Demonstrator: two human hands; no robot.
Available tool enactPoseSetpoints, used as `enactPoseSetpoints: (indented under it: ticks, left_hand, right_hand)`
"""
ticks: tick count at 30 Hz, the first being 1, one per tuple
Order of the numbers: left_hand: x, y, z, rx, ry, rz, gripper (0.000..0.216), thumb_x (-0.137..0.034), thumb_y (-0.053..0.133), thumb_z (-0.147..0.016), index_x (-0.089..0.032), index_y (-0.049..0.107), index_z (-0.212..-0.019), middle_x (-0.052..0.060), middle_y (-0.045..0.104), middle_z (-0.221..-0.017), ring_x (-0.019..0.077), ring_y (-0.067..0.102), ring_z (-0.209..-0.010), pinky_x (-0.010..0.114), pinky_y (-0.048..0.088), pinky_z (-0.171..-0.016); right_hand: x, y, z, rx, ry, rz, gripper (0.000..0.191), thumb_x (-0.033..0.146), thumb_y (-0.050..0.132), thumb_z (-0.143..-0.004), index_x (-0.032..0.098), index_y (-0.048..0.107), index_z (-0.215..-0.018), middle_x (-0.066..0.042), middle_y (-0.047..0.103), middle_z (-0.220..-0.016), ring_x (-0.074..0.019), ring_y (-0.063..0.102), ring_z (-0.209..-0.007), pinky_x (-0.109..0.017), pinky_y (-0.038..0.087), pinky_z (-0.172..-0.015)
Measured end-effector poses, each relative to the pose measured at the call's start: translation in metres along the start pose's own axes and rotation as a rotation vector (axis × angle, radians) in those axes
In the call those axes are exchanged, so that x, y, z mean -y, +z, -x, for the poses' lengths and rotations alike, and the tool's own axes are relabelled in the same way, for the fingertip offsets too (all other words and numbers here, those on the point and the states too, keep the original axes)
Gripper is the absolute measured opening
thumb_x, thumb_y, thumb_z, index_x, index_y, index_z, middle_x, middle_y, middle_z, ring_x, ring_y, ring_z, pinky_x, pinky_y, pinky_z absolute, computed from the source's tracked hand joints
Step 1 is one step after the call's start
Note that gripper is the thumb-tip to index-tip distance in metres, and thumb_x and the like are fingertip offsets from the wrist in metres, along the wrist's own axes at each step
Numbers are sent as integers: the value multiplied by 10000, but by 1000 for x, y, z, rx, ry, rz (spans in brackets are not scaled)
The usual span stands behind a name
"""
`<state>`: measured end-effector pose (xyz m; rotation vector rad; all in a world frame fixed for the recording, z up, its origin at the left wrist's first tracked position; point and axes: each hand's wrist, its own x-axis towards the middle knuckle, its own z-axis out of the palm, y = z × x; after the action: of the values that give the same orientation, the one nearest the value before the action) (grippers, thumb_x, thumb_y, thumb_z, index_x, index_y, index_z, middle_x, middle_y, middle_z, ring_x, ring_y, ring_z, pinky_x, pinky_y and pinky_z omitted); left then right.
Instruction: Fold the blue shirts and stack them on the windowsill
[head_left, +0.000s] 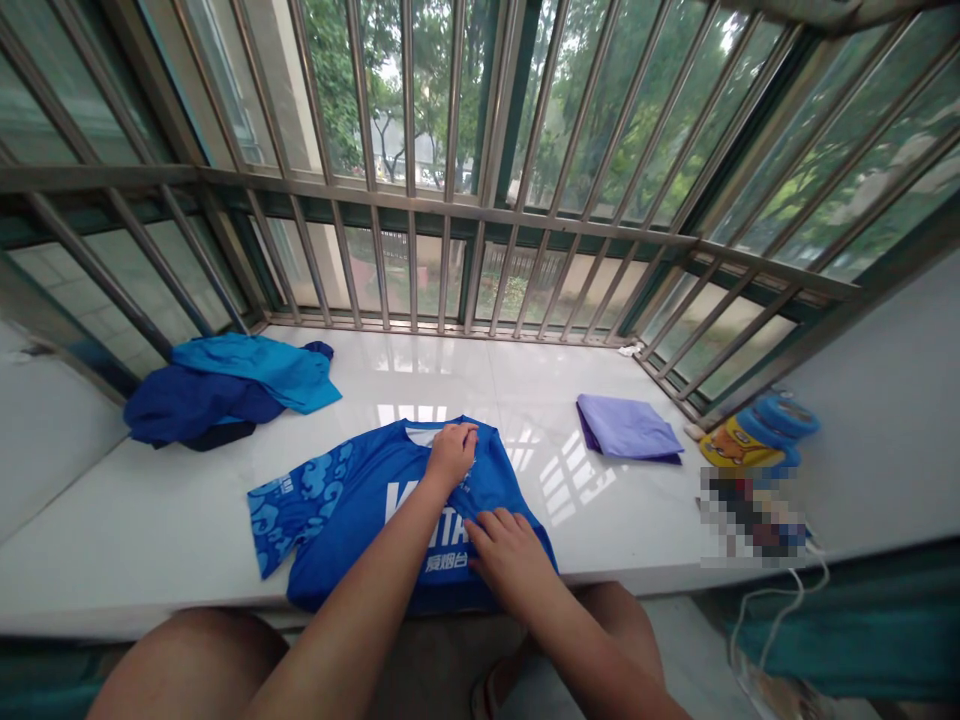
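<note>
A blue short-sleeved T-shirt [360,505] with white lettering and a cloud-patterned sleeve lies on the white ledge, its lower part reaching the front edge. That patterned sleeve is spread out to the left; on the right the shirt's side runs straight, with no sleeve showing. My left hand [452,453] is at the shirt's collar, fingers bent together on the fabric. Lower down, my right hand [510,552] rests on the right part of the chest, fingers apart over the cloth. Part of the lettering is hidden by my left forearm.
Crumpled blue clothes [232,390] lie at the left of the white ledge [180,530]. A folded purple cloth [630,428] is on the right, near a blue and yellow bottle [761,435] and a blurred-out patch. White cables [772,610] hang off the edge. Metal bars [465,210] border the back.
</note>
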<state>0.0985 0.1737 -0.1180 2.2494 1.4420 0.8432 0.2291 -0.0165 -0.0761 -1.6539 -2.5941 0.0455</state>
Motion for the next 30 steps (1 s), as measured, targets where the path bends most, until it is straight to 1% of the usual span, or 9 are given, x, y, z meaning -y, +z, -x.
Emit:
enactPoseSetpoints:
  ticks: [3,5,7,10,14,17,20,25,30]
  left_hand:
    - [-2,0,2,19,21,22,331,-392,551,-1075,-233,746,-1290,83,811,-1155,276,683,-1186,443,516,-1088]
    - [-4,-2,4,47,60,30,316,-394,605,-1049,-253,751,-1292,72,805,-1197,273,672,-1213,442,501,-1106]
    - [-7,-3,6,78,108,34,321,-372,624,-1039,-274,747,-1319,63,786,-1293,267,643,-1286,447,461,-1162]
    - [-11,-3,8,139,187,14,365,-321,615,-1038,-321,721,-1386,43,749,-1391,258,587,-1382,481,358,-1266]
    - [-11,-2,8,195,239,-46,478,-132,523,-1001,-353,747,-1361,39,748,-1370,242,583,-1384,532,249,-1333]
    - [-9,-1,7,186,212,-9,509,-44,503,-921,-329,826,-1191,45,793,-1244,242,631,-1309,533,217,-1349]
    - [-7,-1,5,170,167,26,478,-35,520,-868,-303,847,-1092,51,819,-1131,251,675,-1218,529,260,-1335]
    - [-5,-2,0,163,122,51,399,-118,514,-935,-278,826,-1125,47,823,-1125,249,707,-1152,503,390,-1261]
    - [-4,-3,-4,165,88,80,344,-245,524,-1022,-281,784,-1245,46,814,-1212,242,717,-1177,475,424,-1240]
  right_hand:
    - [-10,4,23,-109,13,-116,299,357,698,-1042,283,705,-1332,-73,741,-1306,-288,639,-1237,-428,481,-1067]
    - [-25,2,36,-168,119,-164,218,301,588,-1092,267,735,-1248,-81,752,-1238,-269,655,-1178,-410,486,-1054]
    - [-44,3,46,-204,270,-165,266,263,501,-1109,238,744,-1214,-106,752,-1183,-273,668,-1118,-411,504,-1021]
    - [-67,10,54,-188,417,-137,305,264,518,-1081,199,723,-1298,-139,738,-1204,-295,677,-1116,-417,529,-998]
    - [-81,21,58,-116,381,-149,368,242,571,-1040,241,707,-1382,-121,728,-1242,-280,684,-1127,-384,548,-978]
    - [-78,22,58,-138,353,-133,407,192,531,-1044,268,712,-1401,-116,728,-1230,-271,684,-1096,-378,552,-958]
    - [-65,17,56,-206,283,-103,442,159,518,-1044,280,702,-1427,-125,704,-1303,-285,660,-1166,-407,533,-996]
    - [-37,17,44,-165,172,-101,367,336,706,-1023,274,704,-1384,-110,706,-1305,-299,638,-1180,-435,500,-1018]
    - [-35,38,33,-156,210,-29,241,197,679,-1034,277,746,-1251,-63,741,-1128,-263,647,-1040,-382,464,-892]
